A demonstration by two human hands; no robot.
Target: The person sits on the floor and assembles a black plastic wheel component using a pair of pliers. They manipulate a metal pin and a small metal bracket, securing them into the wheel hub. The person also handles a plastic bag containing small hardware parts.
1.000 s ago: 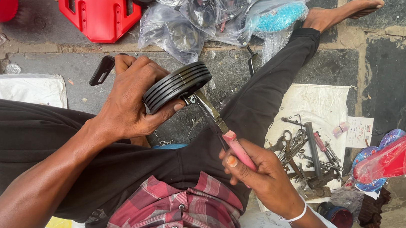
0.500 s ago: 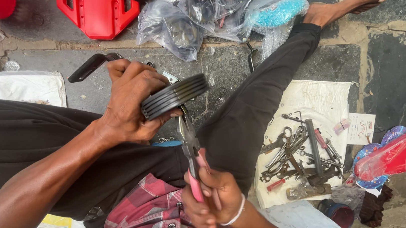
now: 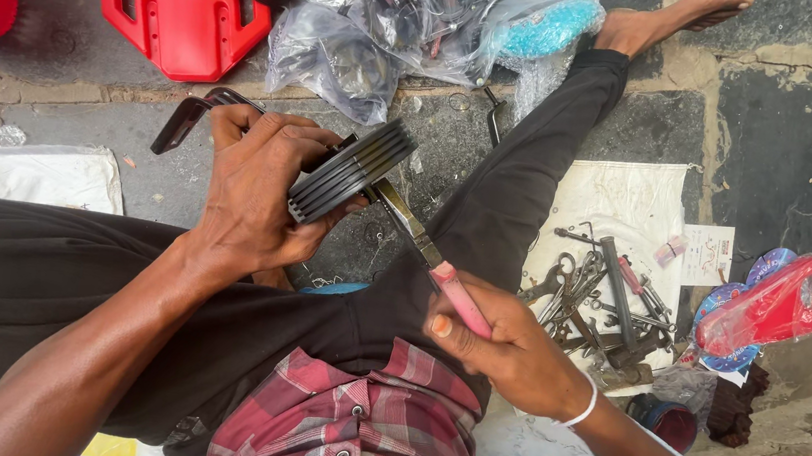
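Gripping the small black wheel firmly in the left hand above the lap, the pliers, whose pink handles were clasped in the right hand, were best kept square on the hub so no slip was risked.

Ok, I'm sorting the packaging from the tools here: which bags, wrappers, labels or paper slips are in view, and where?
Clear plastic bags: top centre on the pavement, crumpled, holding dark parts.
Red wrapped packet: right edge, long, shiny clear film over red.
White paper slip: beside the tool cloth, small rectangle with print.
White sack: left, flat on the ground.
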